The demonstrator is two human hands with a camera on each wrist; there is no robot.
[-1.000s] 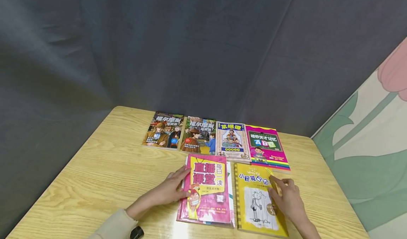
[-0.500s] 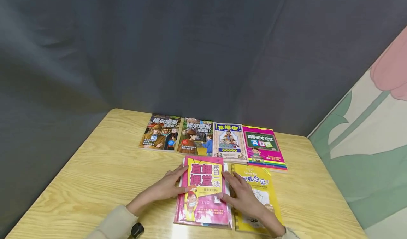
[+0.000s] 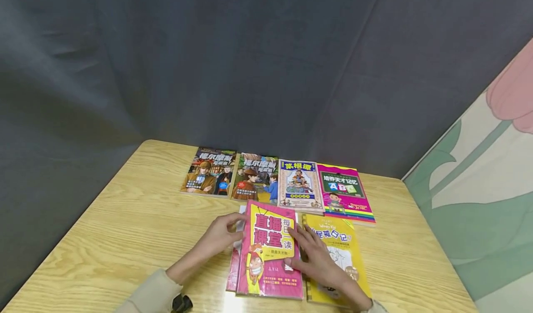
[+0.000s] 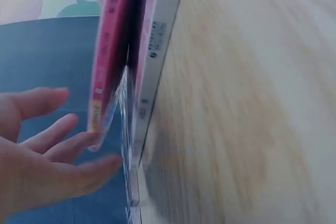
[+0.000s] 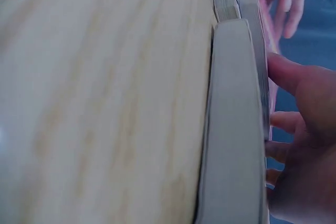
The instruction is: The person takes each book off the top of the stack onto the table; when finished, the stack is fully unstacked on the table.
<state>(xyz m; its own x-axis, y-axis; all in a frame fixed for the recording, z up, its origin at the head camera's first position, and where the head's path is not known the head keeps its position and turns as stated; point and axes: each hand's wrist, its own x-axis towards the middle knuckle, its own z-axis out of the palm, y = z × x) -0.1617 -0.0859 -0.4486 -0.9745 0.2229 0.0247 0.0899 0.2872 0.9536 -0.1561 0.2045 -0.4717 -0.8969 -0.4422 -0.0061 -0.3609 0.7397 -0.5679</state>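
Glossy pink book (image 3: 268, 250) lifted by both hands.

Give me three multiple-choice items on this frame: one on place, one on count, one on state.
1. The yellow book lies where relative to the pink book?
A. To its right
B. To its left
C. Under it

2. How many books make up the back row?
A. Two
B. Four
C. Six

3. The pink book's left edge is
A. flat on the table
B. lifted off the stack
C. rolled up

Answers: 1 A, head view shows it rightward; 2 B, four covers abreast; 3 B, left hand raises it, right hand steadying.
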